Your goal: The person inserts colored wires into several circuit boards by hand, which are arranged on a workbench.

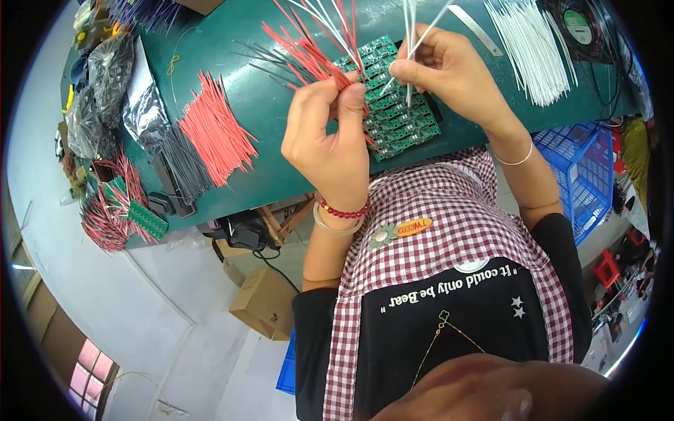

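My left hand (324, 140) is closed in a pinch on a bunch of red wires (309, 56), whose ends fan out above the fingers. A few black wires (277, 63) show beside the bunch. To its right, my right hand (449, 74) pinches several white wires (411, 31) between thumb and fingers. Both hands are over a green circuit board panel (404, 123), made of many small boards in rows, lying near the table's edge. A few red wire ends reach down onto the panel below my left fingers.
On the green table (246, 42) lie piles of red wires (217, 130), dark grey wires (186, 165) and white wires (530, 52). Wired green boards (145, 219) sit at the left edge, near plastic bags (112, 70). A blue crate (579, 172) stands to the right, a cardboard box (263, 305) below.
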`<action>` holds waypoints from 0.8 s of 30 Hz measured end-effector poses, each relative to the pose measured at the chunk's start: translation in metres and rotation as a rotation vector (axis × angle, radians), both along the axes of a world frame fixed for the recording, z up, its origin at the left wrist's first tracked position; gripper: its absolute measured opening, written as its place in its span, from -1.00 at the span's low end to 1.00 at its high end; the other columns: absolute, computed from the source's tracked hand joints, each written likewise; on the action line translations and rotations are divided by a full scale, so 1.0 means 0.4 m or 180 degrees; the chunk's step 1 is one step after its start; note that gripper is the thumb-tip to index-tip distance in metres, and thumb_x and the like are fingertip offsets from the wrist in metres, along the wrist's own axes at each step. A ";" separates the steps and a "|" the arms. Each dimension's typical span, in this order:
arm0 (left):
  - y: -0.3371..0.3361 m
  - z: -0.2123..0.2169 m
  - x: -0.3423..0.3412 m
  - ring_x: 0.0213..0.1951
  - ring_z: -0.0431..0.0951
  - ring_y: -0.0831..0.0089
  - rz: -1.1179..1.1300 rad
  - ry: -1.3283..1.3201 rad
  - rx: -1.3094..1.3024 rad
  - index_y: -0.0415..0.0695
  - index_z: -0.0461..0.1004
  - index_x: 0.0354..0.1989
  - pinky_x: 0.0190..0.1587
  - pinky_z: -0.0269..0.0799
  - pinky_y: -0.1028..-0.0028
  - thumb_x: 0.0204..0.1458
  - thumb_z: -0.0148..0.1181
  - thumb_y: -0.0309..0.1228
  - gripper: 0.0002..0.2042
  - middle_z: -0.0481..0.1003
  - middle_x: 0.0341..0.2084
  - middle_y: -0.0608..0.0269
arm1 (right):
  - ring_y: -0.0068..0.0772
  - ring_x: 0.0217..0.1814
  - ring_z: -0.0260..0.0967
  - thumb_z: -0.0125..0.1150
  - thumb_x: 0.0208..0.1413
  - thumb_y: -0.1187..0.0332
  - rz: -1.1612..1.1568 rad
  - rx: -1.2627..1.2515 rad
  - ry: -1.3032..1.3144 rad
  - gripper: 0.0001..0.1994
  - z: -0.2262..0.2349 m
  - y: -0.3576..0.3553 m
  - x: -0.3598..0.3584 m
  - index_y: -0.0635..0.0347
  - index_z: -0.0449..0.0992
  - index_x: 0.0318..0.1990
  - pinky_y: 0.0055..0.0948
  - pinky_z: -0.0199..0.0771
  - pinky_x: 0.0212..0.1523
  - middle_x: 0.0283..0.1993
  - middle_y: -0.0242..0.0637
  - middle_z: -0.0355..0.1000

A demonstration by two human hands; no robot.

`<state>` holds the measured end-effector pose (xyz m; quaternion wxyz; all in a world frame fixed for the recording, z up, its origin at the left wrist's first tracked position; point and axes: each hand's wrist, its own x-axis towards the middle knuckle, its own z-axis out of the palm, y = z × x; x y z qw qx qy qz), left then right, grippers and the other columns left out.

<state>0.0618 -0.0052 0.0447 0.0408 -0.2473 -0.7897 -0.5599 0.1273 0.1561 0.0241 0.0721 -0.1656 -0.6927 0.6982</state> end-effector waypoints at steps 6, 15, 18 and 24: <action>0.004 -0.019 -0.014 -0.46 0.52 0.53 -0.0087 0.0035 0.0054 -0.31 0.56 -0.32 -0.42 0.46 0.56 0.00 0.33 -0.54 -0.88 0.55 -0.42 0.18 | -0.66 -0.52 0.23 0.33 0.06 0.32 -0.0187 0.0438 0.0047 -0.77 -0.022 -0.012 -0.012 0.32 0.46 -0.37 -0.54 0.26 -0.48 -0.56 -0.39 0.35; 0.009 -0.028 -0.016 -0.51 0.52 0.46 -0.0004 0.0547 -0.0493 -0.30 0.55 -0.34 -0.47 0.44 0.50 0.00 0.33 -0.54 -0.89 0.53 -0.44 0.17 | -0.48 -0.58 0.25 0.32 0.04 0.34 -0.0249 0.0905 0.0003 -0.75 -0.001 -0.017 -0.017 0.36 0.42 -0.40 -0.42 0.28 -0.50 -0.61 -0.23 0.34; 0.008 -0.030 -0.017 -0.52 0.52 0.43 0.0009 0.0598 -0.0475 -0.30 0.55 -0.34 -0.48 0.44 0.50 -0.01 0.32 -0.54 -0.89 0.52 -0.45 0.15 | -0.38 -0.58 0.30 0.32 0.03 0.34 -0.0169 0.1100 -0.0145 -0.74 0.015 -0.018 -0.020 0.38 0.40 -0.40 -0.37 0.31 -0.49 -0.59 -0.13 0.37; 0.007 -0.027 -0.018 -0.52 0.52 0.44 0.0004 0.0666 -0.0578 -0.30 0.55 -0.34 -0.49 0.43 0.49 0.00 0.31 -0.55 -0.90 0.53 -0.45 0.15 | -0.26 -0.57 0.38 0.31 0.03 0.34 -0.0172 0.1180 -0.0176 -0.74 0.027 -0.020 -0.018 0.38 0.40 -0.40 -0.33 0.32 -0.49 -0.57 -0.07 0.41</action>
